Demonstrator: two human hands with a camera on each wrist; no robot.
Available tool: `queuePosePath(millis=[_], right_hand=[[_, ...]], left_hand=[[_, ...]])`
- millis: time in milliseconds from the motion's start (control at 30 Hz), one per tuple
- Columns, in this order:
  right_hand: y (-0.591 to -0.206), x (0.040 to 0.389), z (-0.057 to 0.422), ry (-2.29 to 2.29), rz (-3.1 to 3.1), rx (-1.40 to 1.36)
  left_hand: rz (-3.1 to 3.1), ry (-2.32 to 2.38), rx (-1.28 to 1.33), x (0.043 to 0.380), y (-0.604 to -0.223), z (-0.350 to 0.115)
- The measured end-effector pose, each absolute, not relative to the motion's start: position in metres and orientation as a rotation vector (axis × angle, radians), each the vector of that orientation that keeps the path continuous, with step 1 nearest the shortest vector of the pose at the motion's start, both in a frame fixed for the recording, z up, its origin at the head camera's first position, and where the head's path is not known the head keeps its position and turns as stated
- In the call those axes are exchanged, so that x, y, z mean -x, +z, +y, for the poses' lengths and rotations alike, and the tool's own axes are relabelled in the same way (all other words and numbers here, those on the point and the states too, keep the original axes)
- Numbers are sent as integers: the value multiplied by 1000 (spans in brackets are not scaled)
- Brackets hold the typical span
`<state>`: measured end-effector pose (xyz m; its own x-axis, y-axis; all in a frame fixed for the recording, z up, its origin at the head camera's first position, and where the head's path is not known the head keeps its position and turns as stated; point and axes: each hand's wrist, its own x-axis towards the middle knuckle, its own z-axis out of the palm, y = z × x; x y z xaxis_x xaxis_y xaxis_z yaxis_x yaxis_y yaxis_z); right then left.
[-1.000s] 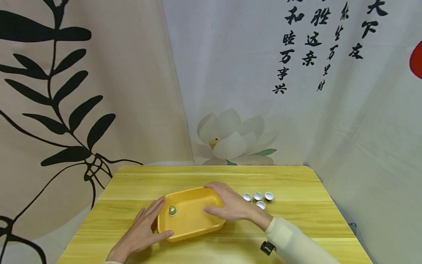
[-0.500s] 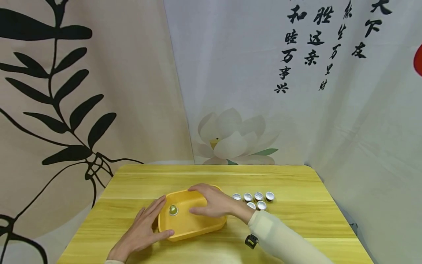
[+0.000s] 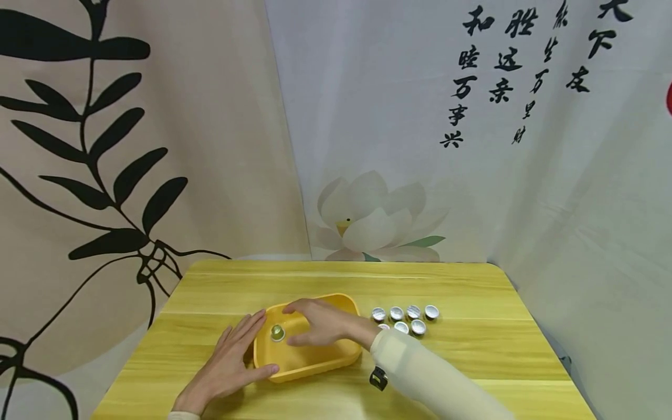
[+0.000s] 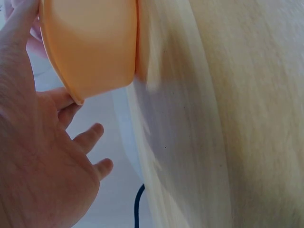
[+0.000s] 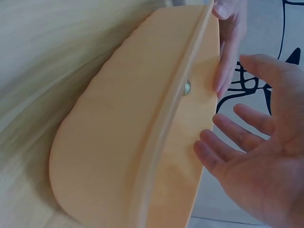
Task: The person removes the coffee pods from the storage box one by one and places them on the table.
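Note:
A shallow yellow tray [image 3: 310, 363] sits on the wooden table, with one small green coffee capsule [image 3: 277, 333] near its left end. My left hand [image 3: 223, 364] spans that end, fingers spread along the side and thumb over the near rim. The left wrist view shows its fingers [image 4: 88, 137] relaxed, some clear of the tray. Above the tray floor reaches my right hand [image 3: 325, 324], thumb and fingers parted, just right of the capsule. Nothing is between them. In the right wrist view that hand [image 5: 266, 152] is loosely curved beside the tray.
Several coffee capsules [image 3: 396, 314] with silver lids stand on the table [image 3: 472, 350] right of the tray, one partly hidden by my right forearm. A black device [image 3: 378, 378] is on my right wrist. A printed cloth backdrop [image 3: 378, 116] hangs behind the table.
My right hand has moved left over the tray, from its right end toward the green capsule, uncovering more silver-lidded capsules. The left hand has stayed at the tray's left end.

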<state>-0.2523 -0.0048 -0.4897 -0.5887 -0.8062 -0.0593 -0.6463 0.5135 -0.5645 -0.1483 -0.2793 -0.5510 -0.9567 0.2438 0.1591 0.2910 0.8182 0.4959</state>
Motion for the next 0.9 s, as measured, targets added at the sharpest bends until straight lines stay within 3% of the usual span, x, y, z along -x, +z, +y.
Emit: queuePosePath(millis=[900], right_hand=[[-518, 261, -56, -594, 2435, 1193]], left_hand=[[-2914, -796, 425, 148, -553, -280]])
